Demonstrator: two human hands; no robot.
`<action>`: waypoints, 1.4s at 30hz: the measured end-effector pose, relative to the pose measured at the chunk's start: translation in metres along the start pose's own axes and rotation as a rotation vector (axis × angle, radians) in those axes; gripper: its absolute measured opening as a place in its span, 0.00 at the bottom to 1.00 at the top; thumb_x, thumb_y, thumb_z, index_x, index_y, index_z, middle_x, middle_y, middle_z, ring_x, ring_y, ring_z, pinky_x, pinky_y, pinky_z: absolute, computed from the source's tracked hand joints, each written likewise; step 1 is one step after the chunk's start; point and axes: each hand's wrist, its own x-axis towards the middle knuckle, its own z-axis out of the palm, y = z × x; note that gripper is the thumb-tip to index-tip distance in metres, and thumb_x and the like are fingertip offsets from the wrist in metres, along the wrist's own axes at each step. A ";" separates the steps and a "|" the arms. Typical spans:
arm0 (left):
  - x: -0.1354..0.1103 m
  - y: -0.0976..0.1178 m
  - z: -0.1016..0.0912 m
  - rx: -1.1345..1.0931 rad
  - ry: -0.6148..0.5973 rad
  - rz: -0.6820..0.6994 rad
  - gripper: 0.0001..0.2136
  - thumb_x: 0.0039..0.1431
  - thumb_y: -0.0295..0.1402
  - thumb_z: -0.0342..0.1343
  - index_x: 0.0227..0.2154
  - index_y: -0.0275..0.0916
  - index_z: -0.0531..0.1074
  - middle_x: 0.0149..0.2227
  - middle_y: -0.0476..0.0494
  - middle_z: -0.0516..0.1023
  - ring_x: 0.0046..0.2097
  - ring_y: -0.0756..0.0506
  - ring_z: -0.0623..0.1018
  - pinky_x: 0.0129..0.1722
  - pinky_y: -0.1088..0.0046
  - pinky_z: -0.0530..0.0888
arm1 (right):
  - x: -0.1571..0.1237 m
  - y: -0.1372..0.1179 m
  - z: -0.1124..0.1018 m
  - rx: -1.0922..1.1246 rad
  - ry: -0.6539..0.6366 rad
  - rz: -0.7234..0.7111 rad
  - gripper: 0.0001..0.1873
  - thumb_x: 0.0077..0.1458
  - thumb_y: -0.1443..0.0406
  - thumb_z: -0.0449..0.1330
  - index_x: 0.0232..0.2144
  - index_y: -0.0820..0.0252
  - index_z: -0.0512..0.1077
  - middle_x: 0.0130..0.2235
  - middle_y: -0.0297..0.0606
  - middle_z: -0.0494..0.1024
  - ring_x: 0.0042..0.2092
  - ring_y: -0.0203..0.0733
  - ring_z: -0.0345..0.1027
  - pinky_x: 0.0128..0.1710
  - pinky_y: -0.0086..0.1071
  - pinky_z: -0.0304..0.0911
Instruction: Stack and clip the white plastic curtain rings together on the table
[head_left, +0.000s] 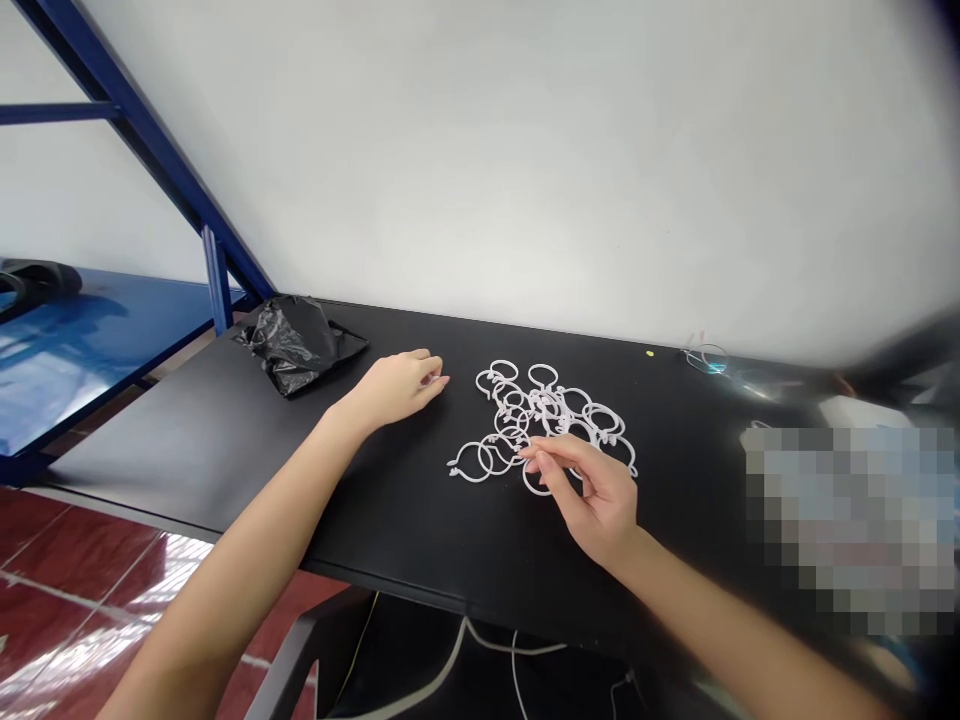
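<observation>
A heap of several white plastic rings (pixel 551 410) lies on a black table (pixel 225 440). My right hand (pixel 592 495) reaches into the near edge of the heap, thumb and fingers pinched on one white ring (pixel 536 482). My left hand (pixel 401 385) rests on the table to the left of the heap, fingers curled together, with something small and white showing at the fingertips that I cannot make out.
A crumpled black plastic bag (pixel 300 340) lies at the table's far left. A small clear object (pixel 706 358) sits near the wall at the back right. A blue metal frame and shelf (pixel 112 330) stand to the left. Cables (pixel 480 650) hang under the table.
</observation>
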 end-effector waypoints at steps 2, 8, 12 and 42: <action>-0.001 -0.004 -0.001 0.014 -0.038 -0.006 0.13 0.65 0.40 0.47 0.30 0.40 0.70 0.33 0.46 0.74 0.32 0.46 0.74 0.27 0.73 0.63 | 0.001 0.000 0.000 0.001 -0.002 -0.012 0.15 0.59 0.74 0.57 0.45 0.55 0.75 0.35 0.38 0.82 0.31 0.39 0.76 0.29 0.32 0.75; -0.003 -0.002 -0.004 -0.019 -0.038 0.023 0.11 0.61 0.41 0.51 0.30 0.40 0.70 0.35 0.45 0.75 0.39 0.44 0.75 0.31 0.73 0.66 | 0.001 0.002 -0.001 -0.024 -0.013 -0.015 0.15 0.59 0.75 0.57 0.44 0.55 0.75 0.35 0.37 0.82 0.31 0.38 0.75 0.30 0.34 0.74; -0.004 -0.004 -0.007 -0.033 -0.038 0.026 0.11 0.60 0.42 0.54 0.29 0.40 0.68 0.35 0.45 0.75 0.40 0.43 0.75 0.32 0.72 0.67 | 0.002 0.002 -0.001 -0.034 -0.007 -0.026 0.14 0.59 0.75 0.56 0.43 0.55 0.75 0.34 0.37 0.81 0.31 0.38 0.75 0.30 0.34 0.73; -0.009 0.057 0.001 -1.065 -0.265 0.154 0.09 0.60 0.37 0.59 0.35 0.34 0.75 0.26 0.48 0.77 0.27 0.51 0.77 0.26 0.79 0.75 | 0.003 0.003 0.000 -0.061 -0.023 -0.041 0.14 0.57 0.74 0.61 0.43 0.56 0.75 0.40 0.40 0.80 0.31 0.37 0.74 0.26 0.32 0.73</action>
